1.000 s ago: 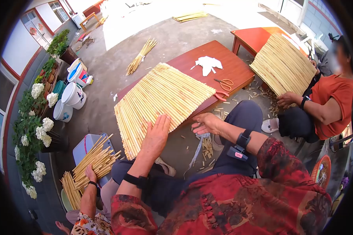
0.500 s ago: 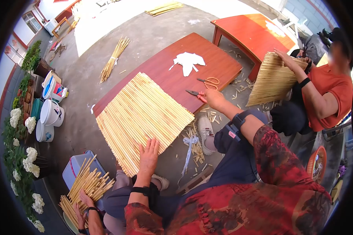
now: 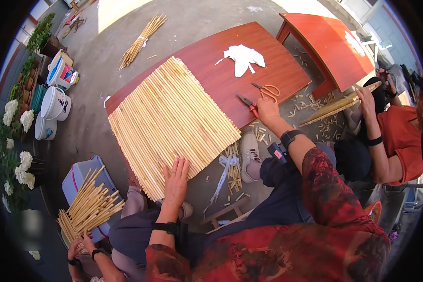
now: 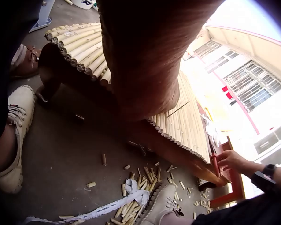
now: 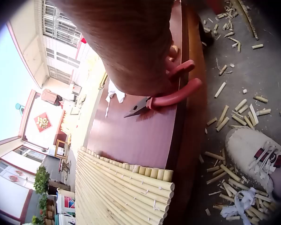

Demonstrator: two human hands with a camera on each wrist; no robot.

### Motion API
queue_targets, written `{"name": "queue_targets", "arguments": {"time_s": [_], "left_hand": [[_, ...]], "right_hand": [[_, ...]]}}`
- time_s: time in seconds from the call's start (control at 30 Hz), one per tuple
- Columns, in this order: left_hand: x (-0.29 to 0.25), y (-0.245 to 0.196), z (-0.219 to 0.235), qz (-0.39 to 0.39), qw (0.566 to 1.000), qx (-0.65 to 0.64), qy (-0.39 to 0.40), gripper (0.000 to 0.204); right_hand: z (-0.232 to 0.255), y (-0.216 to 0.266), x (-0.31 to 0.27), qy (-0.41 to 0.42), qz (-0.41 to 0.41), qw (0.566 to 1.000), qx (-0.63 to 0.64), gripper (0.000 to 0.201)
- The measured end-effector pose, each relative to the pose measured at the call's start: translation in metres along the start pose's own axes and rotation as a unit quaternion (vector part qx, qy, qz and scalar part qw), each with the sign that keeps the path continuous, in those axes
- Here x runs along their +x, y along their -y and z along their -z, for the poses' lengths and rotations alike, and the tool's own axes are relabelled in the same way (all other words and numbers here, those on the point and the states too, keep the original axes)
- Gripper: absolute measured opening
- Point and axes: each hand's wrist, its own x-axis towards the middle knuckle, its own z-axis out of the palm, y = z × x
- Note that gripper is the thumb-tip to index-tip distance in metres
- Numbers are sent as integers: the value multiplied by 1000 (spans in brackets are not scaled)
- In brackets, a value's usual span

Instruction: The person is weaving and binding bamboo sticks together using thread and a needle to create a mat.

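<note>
A mat of pale sticks point(image 3: 171, 124) lies on the reddish-brown table point(image 3: 202, 51). My left hand point(image 3: 176, 181) rests on its near edge, fingers extended; in the left wrist view the forearm hides most of that hand. At the table's right side my right hand point(image 3: 269, 112) has its fingers curled at the red-handled pliers point(image 3: 247, 103), gripping a handle; the wrist hides part of this grip in the right wrist view. The pliers' dark jaws point(image 5: 138, 108) point away over the tabletop. Just beyond are orange-handled scissors point(image 3: 268, 91) and a crumpled white cloth point(image 3: 242, 58).
Cut stick pieces point(image 5: 232, 173) litter the floor beside a shoe point(image 3: 250, 155). On the right, a person in orange point(image 3: 399, 136) holds another mat near an orange table point(image 3: 324, 47). Someone at lower left handles loose sticks point(image 3: 90, 204). Buckets point(image 3: 55, 104) stand at left.
My right hand has moved from beside the mat's right edge to the pliers. My left hand stays on the mat, which lies flatter on the table. The person in orange has tilted their mat nearly edge-on.
</note>
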Motion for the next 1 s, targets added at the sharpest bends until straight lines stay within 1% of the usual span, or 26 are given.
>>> {"name": "queue_targets", "arguments": {"time_s": [0.03, 0.07, 0.1, 0.13, 0.17, 0.2, 0.23, 0.27, 0.3, 0.33, 0.37, 0.4, 0.43, 0.47, 0.5, 0.53, 0.57, 0.6, 0.63, 0.7, 0.73, 0.8, 0.93, 1.0], "left_hand": [[-1, 0, 1, 1, 1000, 1, -3, 50], [-12, -1, 4, 20, 1000, 1, 9, 50], [-2, -2, 8, 30, 1000, -3, 4, 50], [-4, -5, 12, 48, 999, -7, 3, 50], [-15, -9, 16, 60, 998, -5, 7, 50], [-12, -11, 17, 85, 996, 18, -12, 63], [-15, -14, 20, 115, 992, 43, -28, 78], [-19, -19, 30, 120, 991, 45, -28, 78], [-23, -28, 47, 149, 988, -40, 8, 71], [-27, -34, 54, 176, 975, -126, 42, 65], [-32, -38, 53, 179, 975, -126, 39, 65], [-36, -42, 51, 199, 939, -269, 82, 58], [-38, -45, 49, 211, 880, -407, 123, 52], [-38, -49, 43, 194, 842, -484, 138, 44], [-37, -56, 42, 190, 844, -484, 134, 44], [-33, -66, 43, 238, 735, -620, 139, 44], [-31, -74, 44, 279, 603, -735, 140, 43], [-29, -80, 40, 276, 558, -772, 130, 43], [-29, -86, 34, 274, 558, -773, 127, 43], [-26, -92, 24, 277, 421, -851, 148, 43], [-27, -94, 20, 273, 421, -852, 149, 43], [-30, -96, 15, 263, 396, -866, 155, 41], [-25, -93, 5, 229, 395, -877, 150, 36], [-22, -95, 0, 208, 369, -898, 122, 29]], "right_hand": [[-3, -2, 1, 8, 13, 1000, 5, 17], [-9, 1, -2, 36, -1, 999, 23, 18], [-8, -9, 5, 53, -33, 997, 38, 19], [-16, -15, 8, 59, -25, 997, 39, 19], [-30, -17, 10, 51, -29, 992, 116, 18], [-33, -19, 13, 39, -45, 980, 191, 16], [-35, -18, 14, 41, -40, 980, 193, 16], [-30, -15, 13, 9, -39, 969, 242, 16], [-22, -12, 9, -22, -38, 956, 290, 16], [-16, -8, 7, -23, -34, 956, 290, 16], [-6, -1, 3, -38, -21, 943, 330, 16], [9, 8, -3, -55, -10, 928, 369, 17], [23, 16, -13, -59, -9, 928, 368, 17], [43, 30, -29, -20, 1, 922, 388, 18], [56, 44, -45, 19, 12, 913, 407, 20], [61, 56, -61, 54, 19, 915, 398, 21], [64, 66, -79, 89, 26, 916, 390, 23], [61, 74, -95, 110, 47, 911, 395, 24], [54, 80, -113, 131, 68, 905, 399, 25], [44, 92, -141, 160, 59, 905, 389, 27], [36, 94, -150, 157, 57, 907, 387, 27], [27, 100, -161, 175, 66, 908, 376, 28], [26, 112, -171, 170, 83, 921, 341, 30], [24, 116, -168, 171, 73, 919, 347, 30]]}}
